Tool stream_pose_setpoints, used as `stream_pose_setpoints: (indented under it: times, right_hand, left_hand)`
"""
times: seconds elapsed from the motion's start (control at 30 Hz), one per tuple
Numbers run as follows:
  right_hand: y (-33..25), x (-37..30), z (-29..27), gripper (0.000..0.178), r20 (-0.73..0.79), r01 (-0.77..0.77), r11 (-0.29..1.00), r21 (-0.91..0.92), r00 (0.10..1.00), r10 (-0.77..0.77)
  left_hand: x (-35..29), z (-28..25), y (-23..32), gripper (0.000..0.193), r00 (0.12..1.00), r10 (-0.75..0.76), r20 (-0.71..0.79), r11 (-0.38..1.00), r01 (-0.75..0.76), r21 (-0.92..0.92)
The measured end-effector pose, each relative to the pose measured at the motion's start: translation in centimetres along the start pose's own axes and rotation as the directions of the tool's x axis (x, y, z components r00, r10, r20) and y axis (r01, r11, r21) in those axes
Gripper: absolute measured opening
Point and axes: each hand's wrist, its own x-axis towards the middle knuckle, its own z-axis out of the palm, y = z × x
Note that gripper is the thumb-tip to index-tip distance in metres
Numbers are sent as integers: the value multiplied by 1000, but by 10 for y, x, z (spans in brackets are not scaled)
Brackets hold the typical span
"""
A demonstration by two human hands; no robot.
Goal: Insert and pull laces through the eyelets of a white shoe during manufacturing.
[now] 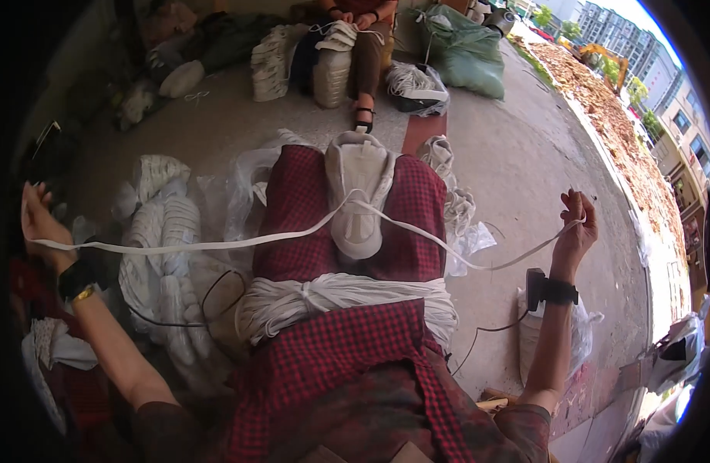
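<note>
A cream shoe [357,231] is held upright between my knees, its toe toward me. One white shoelace [285,235] runs out of it to both sides. Far out at the left, my left hand [45,220] is closed on one stretch of the lace, arm spread wide. Out to the right, my right hand [577,224] grips the other stretch, fingers curled. The right stretch sags slightly; the left one is straighter. Across my lap lies a tied bundle of white laces [347,301] on a red-and-black checked apron [339,339].
Stacked pale shoe pieces [158,239] in plastic lie at my left. Several shoes [457,204] sit beside my right knee. A white bag [551,332] stands near my right elbow. Opposite, another person [359,23] works on pale shoe pieces, near a green sack [467,58].
</note>
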Motion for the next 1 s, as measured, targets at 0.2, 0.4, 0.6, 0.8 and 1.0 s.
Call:
stream_pose_setpoints:
  times: [0.2,0.4,0.6,0.8,1.0]
  right_hand:
    - [-11,-102,180,11,708,-333,922,198,699,100]
    - [-16,-141,211,7,824,-140,987,-78,548,143]
    - [-27,-136,204,9,840,-45,982,-183,511,180]
    - [-32,-139,214,10,835,-14,978,-207,518,185]
    - [-21,-141,214,11,828,-53,971,-232,513,226]
  left_hand:
    - [-219,130,97,26,727,-253,638,803,526,-281]
    - [-312,172,108,18,273,-179,945,665,741,-89]
    - [-319,167,105,15,234,-186,954,671,740,-51]
    - [-313,161,117,13,180,-161,970,832,554,35]
    - [-325,154,123,8,358,-125,925,869,490,-72]
